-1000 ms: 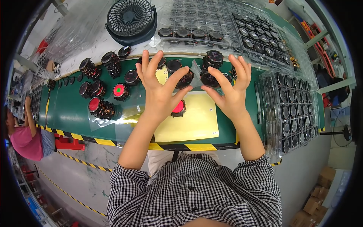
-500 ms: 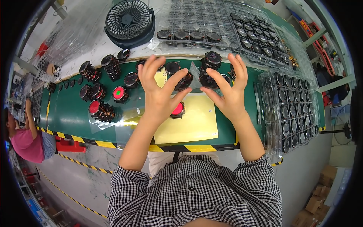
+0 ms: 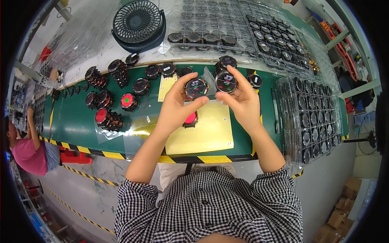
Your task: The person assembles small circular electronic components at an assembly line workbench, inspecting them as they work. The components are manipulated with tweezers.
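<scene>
My left hand grips a round black smartwatch head between thumb and curled fingers. A second smartwatch head is pinched in my right hand, close beside the first. Both faces point up at me and show lit displays with small coloured text. Below them, a watch head with a red cover lies on a yellow sheet, partly hidden by my left hand. Just beyond the right-hand watch stands a stack of watch heads. A piece of clear film shows between the two watches.
Stacked watch heads and single ones stand left on the green mat. Clear trays of watch heads are piled at right, with more trays behind. A dark fan stands at the back. Another person works far left.
Both watch screens have gone from dark to lit. My raised fingers have curled down around the watches, whose faces now tilt toward me.
</scene>
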{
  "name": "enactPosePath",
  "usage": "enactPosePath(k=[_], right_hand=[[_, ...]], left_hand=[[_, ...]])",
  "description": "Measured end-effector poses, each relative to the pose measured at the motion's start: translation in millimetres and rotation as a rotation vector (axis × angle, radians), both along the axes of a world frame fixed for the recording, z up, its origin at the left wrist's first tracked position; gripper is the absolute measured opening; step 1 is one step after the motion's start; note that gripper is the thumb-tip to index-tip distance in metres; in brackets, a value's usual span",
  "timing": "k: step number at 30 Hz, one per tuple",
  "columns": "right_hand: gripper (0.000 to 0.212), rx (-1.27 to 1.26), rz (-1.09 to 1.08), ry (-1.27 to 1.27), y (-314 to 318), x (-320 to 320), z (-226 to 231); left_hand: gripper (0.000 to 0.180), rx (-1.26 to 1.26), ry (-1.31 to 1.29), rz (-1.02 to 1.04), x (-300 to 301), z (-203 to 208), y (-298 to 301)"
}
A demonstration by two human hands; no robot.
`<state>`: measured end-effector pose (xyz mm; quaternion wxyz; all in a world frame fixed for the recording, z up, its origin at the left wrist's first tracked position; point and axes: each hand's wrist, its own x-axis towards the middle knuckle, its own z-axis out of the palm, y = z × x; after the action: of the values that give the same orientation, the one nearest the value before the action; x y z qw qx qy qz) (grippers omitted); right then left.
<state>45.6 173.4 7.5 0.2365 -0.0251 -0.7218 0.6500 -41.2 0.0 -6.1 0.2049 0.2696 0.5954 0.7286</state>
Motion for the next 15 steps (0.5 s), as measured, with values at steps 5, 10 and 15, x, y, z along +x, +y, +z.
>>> enactPosePath(k=[5, 10, 15], right_hand=[[0.068, -0.233, 0.156, -0.221, 4.1, -0.6, -4.7], [0.063, -0.310, 0.237, -0.209, 3.3, -3.0, -11.3], [0.048, -0.304, 0.248, -0.234, 5.7, -1.4, -8.3]], left_hand=[[0.043, 0.033, -0.089, 0.014, -0.5, 4.9, -2.9], [0.037, -0.062, -0.026, 0.043, -2.2, 2.7, -5.7], [0.038, -0.070, -0.028, 0.042, -3.5, 2.0, -7.4]])
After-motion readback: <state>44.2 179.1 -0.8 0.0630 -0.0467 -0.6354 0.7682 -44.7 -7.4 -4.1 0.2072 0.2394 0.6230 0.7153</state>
